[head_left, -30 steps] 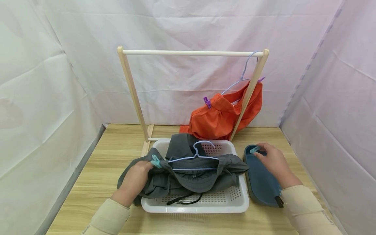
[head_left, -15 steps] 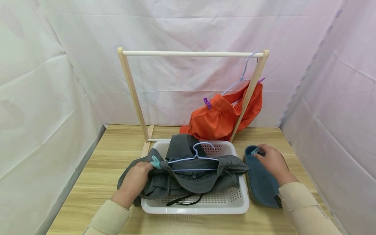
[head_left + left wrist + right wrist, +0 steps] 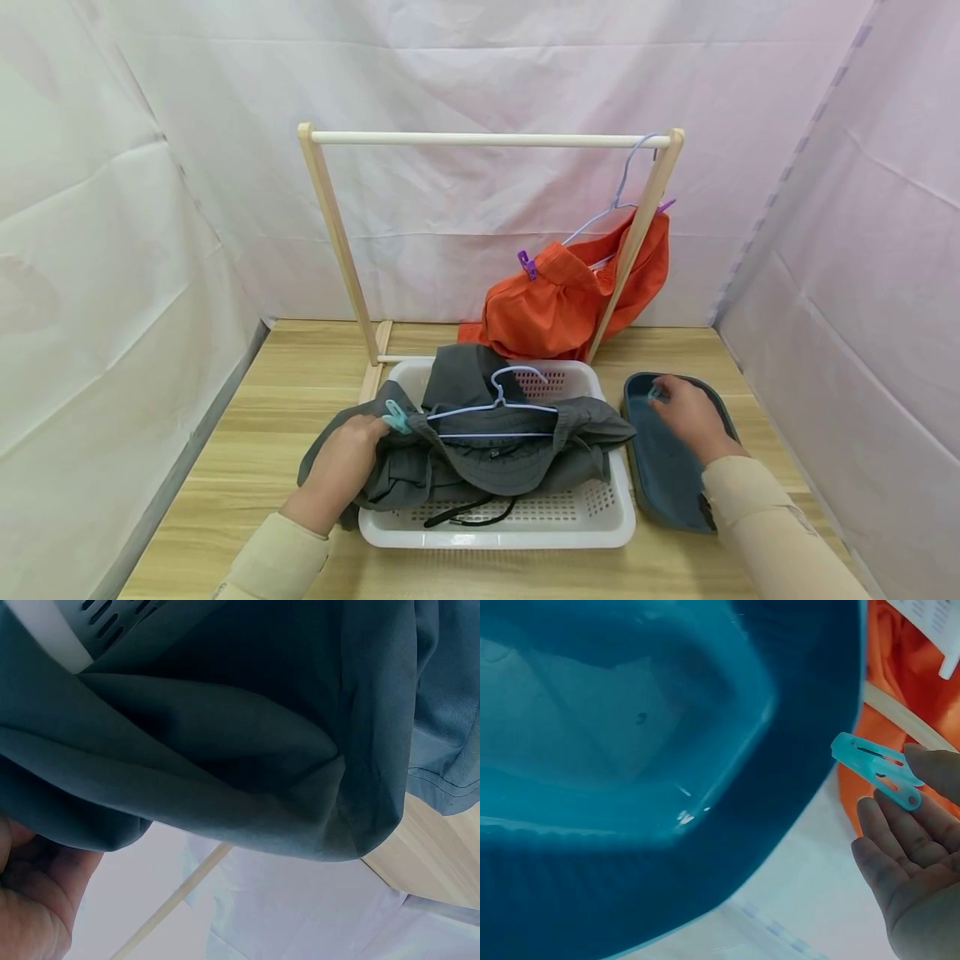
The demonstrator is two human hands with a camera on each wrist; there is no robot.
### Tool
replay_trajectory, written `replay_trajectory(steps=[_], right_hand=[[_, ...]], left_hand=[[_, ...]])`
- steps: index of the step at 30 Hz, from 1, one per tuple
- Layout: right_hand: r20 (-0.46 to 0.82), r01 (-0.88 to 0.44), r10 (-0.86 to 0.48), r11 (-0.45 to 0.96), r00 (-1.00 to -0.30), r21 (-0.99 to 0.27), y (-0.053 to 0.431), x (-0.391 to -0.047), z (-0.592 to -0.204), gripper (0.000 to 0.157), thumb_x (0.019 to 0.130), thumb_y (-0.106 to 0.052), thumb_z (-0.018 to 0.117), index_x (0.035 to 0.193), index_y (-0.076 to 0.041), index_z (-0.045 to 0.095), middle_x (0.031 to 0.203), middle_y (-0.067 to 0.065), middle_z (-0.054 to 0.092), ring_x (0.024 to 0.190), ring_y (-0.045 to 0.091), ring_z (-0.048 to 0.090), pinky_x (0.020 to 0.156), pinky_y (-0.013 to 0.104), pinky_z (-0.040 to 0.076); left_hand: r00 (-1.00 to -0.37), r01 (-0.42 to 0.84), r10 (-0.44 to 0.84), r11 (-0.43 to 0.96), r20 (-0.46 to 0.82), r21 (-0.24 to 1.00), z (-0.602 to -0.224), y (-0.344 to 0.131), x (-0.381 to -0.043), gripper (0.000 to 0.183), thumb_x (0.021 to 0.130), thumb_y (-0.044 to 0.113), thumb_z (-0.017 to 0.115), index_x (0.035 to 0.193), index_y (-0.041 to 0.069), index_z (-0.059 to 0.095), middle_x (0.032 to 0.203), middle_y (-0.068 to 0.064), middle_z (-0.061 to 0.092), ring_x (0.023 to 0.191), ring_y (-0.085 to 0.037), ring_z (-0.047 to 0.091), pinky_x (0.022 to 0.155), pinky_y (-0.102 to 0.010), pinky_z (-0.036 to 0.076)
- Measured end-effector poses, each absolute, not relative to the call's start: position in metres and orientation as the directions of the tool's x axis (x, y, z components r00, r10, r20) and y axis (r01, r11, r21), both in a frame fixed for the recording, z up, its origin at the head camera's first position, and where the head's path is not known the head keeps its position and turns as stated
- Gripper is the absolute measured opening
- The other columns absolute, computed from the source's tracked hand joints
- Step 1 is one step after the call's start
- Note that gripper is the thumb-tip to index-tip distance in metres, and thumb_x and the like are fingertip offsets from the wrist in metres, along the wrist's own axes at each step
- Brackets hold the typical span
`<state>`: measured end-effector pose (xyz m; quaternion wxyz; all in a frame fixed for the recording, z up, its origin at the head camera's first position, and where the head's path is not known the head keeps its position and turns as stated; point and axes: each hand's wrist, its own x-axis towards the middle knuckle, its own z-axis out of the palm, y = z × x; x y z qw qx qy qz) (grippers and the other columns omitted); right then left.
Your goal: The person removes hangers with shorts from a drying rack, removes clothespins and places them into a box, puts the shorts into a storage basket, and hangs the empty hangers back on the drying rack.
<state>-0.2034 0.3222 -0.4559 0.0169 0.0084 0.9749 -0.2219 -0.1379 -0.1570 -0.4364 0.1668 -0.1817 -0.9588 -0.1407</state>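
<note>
The left hand (image 3: 345, 454) grips the dark gray drawstring pants (image 3: 510, 478) at the waistband's left end, just beside a teal clothespin (image 3: 397, 417). The pants lie across the white basket (image 3: 495, 540), long axis left-right; the hook of the light-blue hanger (image 3: 500, 403) points away from the person. Over the blue tray (image 3: 663, 471), the right hand (image 3: 692, 415) pinches a second teal clothespin (image 3: 873, 768), its free end pointing away from the palm.

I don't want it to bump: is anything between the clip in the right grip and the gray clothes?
Yes, the left rim of the dark blue tray lies between the clip in the right grip and the nearest end of the gray clothes. Nothing else visible stands in the way.
</note>
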Motion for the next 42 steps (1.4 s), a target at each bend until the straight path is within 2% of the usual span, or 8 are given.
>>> replay_trajectory(steps=[7, 17, 26, 35, 42], right_hand=[[-0.094, 0.037, -0.001, 0.916, -0.996, -0.399, 0.326, -0.208, -0.462, 0.041, 0.091, -0.011, 0.063, 0.125, 0.010, 0.053, 0.117, 0.032, 0.059, 0.098, 0.045, 0.060, 0.074, 0.053, 0.050], [-0.140, 0.032, -0.015, 0.945, -0.990, -0.325, 0.329, -0.216, -0.474, 0.042, 0.089, -0.008, 0.063, 0.125, 0.011, 0.052, 0.116, 0.032, 0.059, 0.096, 0.044, 0.061, 0.076, 0.054, 0.050], [-0.150, 0.023, -0.022, 0.957, -0.988, -0.290, 0.335, -0.223, -0.485, 0.041, 0.088, -0.007, 0.064, 0.123, 0.011, 0.053, 0.120, 0.034, 0.057, 0.105, 0.048, 0.057, 0.081, 0.057, 0.048], [-0.168, 0.019, -0.026, 0.965, -0.985, -0.261, 0.339, -0.228, -0.489, 0.038, 0.086, -0.001, 0.056, 0.120, 0.014, 0.053, 0.119, 0.036, 0.055, 0.107, 0.049, 0.056, 0.085, 0.059, 0.047], [-0.188, 0.047, 0.003, 0.973, -0.982, -0.228, 0.342, -0.230, -0.496, 0.037, 0.086, 0.001, 0.054, 0.121, 0.013, 0.053, 0.118, 0.035, 0.056, 0.104, 0.048, 0.058, 0.082, 0.058, 0.049]], left_hand=[[-0.879, 0.393, 0.298, 0.895, 0.372, 0.211, -0.437, -0.157, -0.137, 0.024, 0.082, -0.015, 0.063, 0.080, 0.009, 0.066, 0.077, -0.003, 0.066, 0.073, -0.015, 0.060, 0.065, -0.033, 0.055], [-0.876, 0.395, 0.296, 0.893, 0.380, 0.215, -0.437, -0.157, -0.137, 0.024, 0.082, -0.014, 0.063, 0.080, 0.009, 0.067, 0.077, -0.003, 0.066, 0.073, -0.014, 0.060, 0.065, -0.033, 0.055], [-0.872, 0.397, 0.298, 0.895, 0.389, 0.203, -0.438, -0.157, -0.137, 0.024, 0.081, -0.015, 0.064, 0.080, 0.008, 0.067, 0.077, -0.003, 0.066, 0.073, -0.015, 0.061, 0.065, -0.033, 0.055], [-0.876, 0.391, 0.294, 0.897, 0.383, 0.206, -0.438, -0.157, -0.139, 0.023, 0.082, -0.014, 0.064, 0.081, 0.009, 0.067, 0.078, -0.003, 0.067, 0.074, -0.016, 0.062, 0.066, -0.033, 0.055], [-0.883, 0.382, 0.289, 0.900, 0.370, 0.210, -0.437, -0.155, -0.138, 0.023, 0.082, -0.014, 0.064, 0.081, 0.009, 0.067, 0.079, -0.003, 0.068, 0.075, -0.015, 0.062, 0.067, -0.033, 0.056]])
